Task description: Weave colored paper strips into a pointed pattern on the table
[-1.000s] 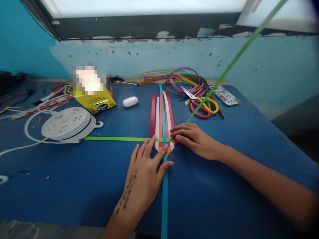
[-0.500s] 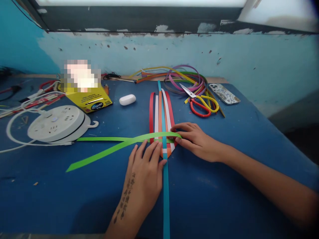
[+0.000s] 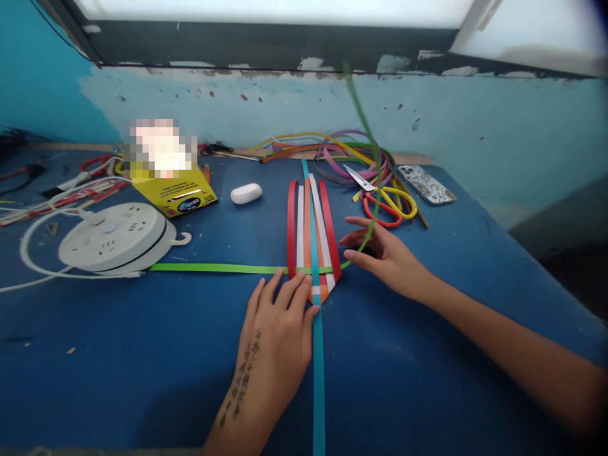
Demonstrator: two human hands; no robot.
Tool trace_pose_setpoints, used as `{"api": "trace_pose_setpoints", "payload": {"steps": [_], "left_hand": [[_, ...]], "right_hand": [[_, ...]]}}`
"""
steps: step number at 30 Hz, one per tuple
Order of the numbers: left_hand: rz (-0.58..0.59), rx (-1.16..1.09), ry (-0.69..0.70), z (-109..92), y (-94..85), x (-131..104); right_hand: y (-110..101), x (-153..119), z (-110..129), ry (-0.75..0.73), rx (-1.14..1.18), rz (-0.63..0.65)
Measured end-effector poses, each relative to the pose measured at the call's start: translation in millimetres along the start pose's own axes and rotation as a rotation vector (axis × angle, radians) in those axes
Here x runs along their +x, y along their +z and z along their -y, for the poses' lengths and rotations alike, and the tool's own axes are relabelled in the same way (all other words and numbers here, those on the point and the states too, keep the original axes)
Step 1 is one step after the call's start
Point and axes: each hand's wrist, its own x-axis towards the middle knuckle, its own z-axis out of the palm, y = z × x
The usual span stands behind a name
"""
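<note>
Paper strips in red, white, orange and blue lie lengthwise together, gathered to a point at the near end. A green strip crosses them near that point. Its right part rises past my right hand in a tall arc, the top blurred against the wall. My left hand lies flat, fingertips pressing the green strip and the near end, thumb touching the blue strip. Just right of the red strip, my right hand has its fingers spread; the rising green strip passes in front of them.
Scissors with red and yellow handles lie beside coiled coloured strips and a phone. On the left are a white round power socket, a yellow box, a small white case and cables.
The green strip's free part has swung from the left, over the other strips, up to the right. My right hand has moved slightly right and its fingers have spread. My left hand stays pressed down.
</note>
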Motion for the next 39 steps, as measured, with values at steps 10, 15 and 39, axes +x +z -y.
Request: {"api": "trace_pose_setpoints", "payload": {"steps": [10,15,39], "left_hand": [[-0.026,0.011,0.014,0.4,0.8,-1.4],[-0.023,0.018,0.008,0.5,1.3,-1.3],[0.038,0.079,0.009,0.1,2.4,-2.8]], "right_hand": [[-1.0,2.8,4.0,-0.016,0.105,-0.245],[-1.2,0.2,8.5,0.082,0.152,-0.01],[-3.7,-4.0,11.7,0.202,0.186,0.173]]}}
